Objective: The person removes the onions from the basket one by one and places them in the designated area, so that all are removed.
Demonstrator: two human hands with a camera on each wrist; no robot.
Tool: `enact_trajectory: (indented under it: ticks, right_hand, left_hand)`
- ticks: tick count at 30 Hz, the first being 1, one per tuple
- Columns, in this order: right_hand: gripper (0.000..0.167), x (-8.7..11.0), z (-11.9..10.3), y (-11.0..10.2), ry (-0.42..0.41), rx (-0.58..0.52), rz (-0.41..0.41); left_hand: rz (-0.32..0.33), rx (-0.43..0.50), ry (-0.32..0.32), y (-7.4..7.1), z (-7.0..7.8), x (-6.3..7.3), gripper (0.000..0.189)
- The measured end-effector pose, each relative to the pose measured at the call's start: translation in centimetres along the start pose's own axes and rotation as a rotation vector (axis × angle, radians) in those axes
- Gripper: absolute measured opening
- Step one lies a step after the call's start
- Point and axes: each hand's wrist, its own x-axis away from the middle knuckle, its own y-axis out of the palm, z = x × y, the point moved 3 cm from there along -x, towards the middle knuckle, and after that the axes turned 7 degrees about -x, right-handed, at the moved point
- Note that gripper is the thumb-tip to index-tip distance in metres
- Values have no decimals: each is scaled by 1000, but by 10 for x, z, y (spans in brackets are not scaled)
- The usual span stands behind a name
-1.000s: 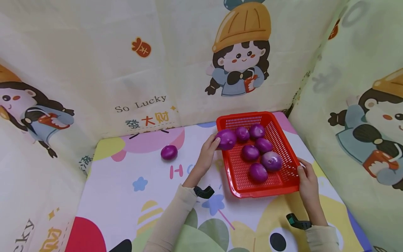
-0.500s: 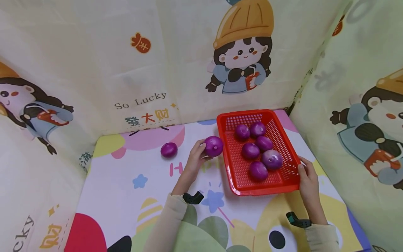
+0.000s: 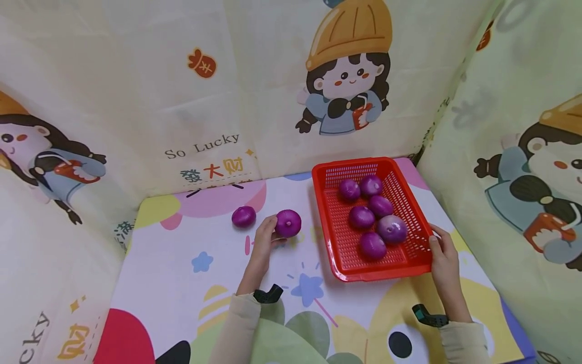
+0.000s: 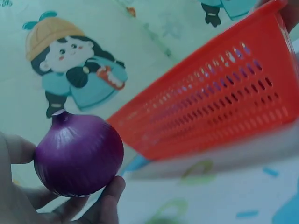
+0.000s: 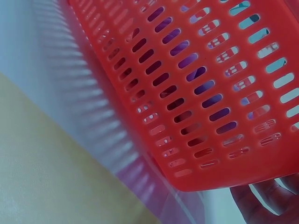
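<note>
A purple onion is held in my left hand, left of the red basket. In the left wrist view, thumb and fingers curl round the sides and underside of this onion, its stem end pointing up. My right hand grips the basket's right rim near the front corner. Seen from the right wrist, fingers hook under the rim of the slotted basket. Several purple onions lie inside the basket. Another onion rests on the table just left of my left hand.
The table wears a cartoon-print cloth. Printed fabric walls enclose its back, left and right sides. The basket's far end stands close to the back wall. A black wrist camera sits on the left wrist.
My left hand has carried the onion from over the basket's left rim leftward and lower, beside the loose onion. The right hand keeps its grip on the basket, which has stayed in place.
</note>
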Motion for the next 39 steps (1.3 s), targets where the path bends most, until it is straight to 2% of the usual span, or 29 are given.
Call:
enact_trajectory:
  ticks: [7, 12, 20, 24, 32, 39]
  right_hand:
    - [50, 0, -1, 0, 7, -5, 7]
    - [50, 1, -1, 0, 21, -43, 9]
    - [50, 0, -1, 0, -8, -11, -6]
    - [50, 0, -1, 0, -6, -10, -6]
    - [51, 2, -2, 0, 8, -13, -7]
    - [52, 4, -3, 1, 10, -3, -11]
  left_hand:
    - [124, -157, 15, -34, -8, 5, 45]
    - [204, -249, 4, -62, -9, 10, 46]
    - [236, -305, -33, -104, -13, 16, 47]
    - [262, -325, -43, -118, -12, 18, 49]
    - [339, -385, -20, -140, -13, 18, 51]
    - [330, -430, -13, -153, -9, 12, 51]
